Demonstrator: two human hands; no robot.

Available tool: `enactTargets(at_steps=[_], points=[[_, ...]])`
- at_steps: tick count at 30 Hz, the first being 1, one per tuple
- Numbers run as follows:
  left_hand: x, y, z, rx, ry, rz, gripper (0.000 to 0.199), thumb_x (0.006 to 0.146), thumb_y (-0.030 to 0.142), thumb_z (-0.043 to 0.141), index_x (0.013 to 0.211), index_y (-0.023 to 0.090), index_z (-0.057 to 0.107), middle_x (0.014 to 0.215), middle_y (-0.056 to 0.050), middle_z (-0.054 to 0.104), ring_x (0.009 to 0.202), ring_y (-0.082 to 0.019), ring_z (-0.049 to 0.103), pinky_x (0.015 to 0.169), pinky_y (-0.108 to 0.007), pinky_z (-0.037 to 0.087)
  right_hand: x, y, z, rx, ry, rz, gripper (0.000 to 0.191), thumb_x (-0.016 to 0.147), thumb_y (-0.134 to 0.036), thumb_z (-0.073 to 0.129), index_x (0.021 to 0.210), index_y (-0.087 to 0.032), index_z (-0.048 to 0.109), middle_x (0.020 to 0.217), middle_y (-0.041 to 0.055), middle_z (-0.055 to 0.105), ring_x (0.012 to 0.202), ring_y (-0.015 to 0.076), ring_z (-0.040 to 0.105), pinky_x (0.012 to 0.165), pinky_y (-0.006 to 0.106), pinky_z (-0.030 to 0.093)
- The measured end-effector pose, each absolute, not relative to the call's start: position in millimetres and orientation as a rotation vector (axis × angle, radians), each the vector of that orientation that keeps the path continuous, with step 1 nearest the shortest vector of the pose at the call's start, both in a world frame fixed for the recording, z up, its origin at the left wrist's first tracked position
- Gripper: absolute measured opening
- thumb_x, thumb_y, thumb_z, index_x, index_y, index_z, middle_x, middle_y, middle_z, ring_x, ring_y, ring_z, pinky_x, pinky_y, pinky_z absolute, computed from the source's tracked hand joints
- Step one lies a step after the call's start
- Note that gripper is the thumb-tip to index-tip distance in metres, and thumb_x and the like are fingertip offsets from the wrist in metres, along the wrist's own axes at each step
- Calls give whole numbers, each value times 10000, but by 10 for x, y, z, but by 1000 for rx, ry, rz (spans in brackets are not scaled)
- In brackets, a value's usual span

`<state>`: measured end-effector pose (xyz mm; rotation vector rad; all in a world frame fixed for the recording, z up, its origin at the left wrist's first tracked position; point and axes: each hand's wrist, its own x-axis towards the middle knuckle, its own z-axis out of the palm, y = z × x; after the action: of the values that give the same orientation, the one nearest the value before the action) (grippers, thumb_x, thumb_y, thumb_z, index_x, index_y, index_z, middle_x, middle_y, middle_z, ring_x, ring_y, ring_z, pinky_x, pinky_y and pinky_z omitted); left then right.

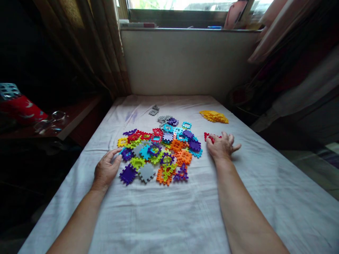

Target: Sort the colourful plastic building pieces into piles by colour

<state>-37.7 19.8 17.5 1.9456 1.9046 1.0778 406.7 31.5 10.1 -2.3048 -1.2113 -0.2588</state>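
Held left hand, thumb and fingers parted, at the left fringe of a tile heap central on a pale-sheeted surface: notched squares and triangles in purple, lime, orange, red and turquoise, solid or windowed, with lower ones partly buried. Had grey tiles near the far edge. Rested right hand toward the right edge over red tiles, half hidden, in a grip impossible to tell, with yellow tiles bunched nearer the far right corner.

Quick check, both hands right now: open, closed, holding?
Left hand: open, fingertips at the edge of the mixed pile.
Right hand: fingertips on red pieces; grip cannot be told.
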Motion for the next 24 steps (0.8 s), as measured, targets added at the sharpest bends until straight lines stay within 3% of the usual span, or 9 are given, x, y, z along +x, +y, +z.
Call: enactTargets(at_steps=[5,11,15,18,24], points=[[-373,219,170,1951,1889,1111,347,831,439,517,1064,279,718,1155,0,752,1022,-220,696,972,-334,531,3706,333,396,-2145,-1376,-319,322,902,-350,527,1111,-262,756,1465,122,518,1405,380,328,1084,745,164],[-366,225,167,1939,1876,1119,363,827,444,504,1062,267,716,1168,-19,747,1069,-229,691,989,-341,526,2851,385,573,-1810,-1937,-61,282,920,-315,548,1130,-304,736,1359,59,642,1377,313,405,1146,590,215],[-375,236,148,1924,1866,1139,360,825,435,498,1054,259,715,1161,-28,749,1098,-231,685,997,-339,522,2497,540,567,-1725,-2198,70,334,910,-314,587,1230,-325,680,1400,40,619,1399,308,386,1147,604,210],[-381,248,131,1920,1857,1153,353,825,425,504,1052,257,716,1158,-30,750,1091,-227,688,987,-335,526,2410,667,556,-1738,-2276,119,351,902,-323,614,1250,-316,663,1361,48,642,1377,307,410,1137,615,226],[-392,270,112,1916,1868,1174,359,817,418,518,1050,247,729,1124,-34,759,1014,-217,704,934,-320,545,2427,723,547,-1686,-2148,24,353,880,-373,651,1218,-276,682,1262,86,674,1235,284,510,1092,496,308]])
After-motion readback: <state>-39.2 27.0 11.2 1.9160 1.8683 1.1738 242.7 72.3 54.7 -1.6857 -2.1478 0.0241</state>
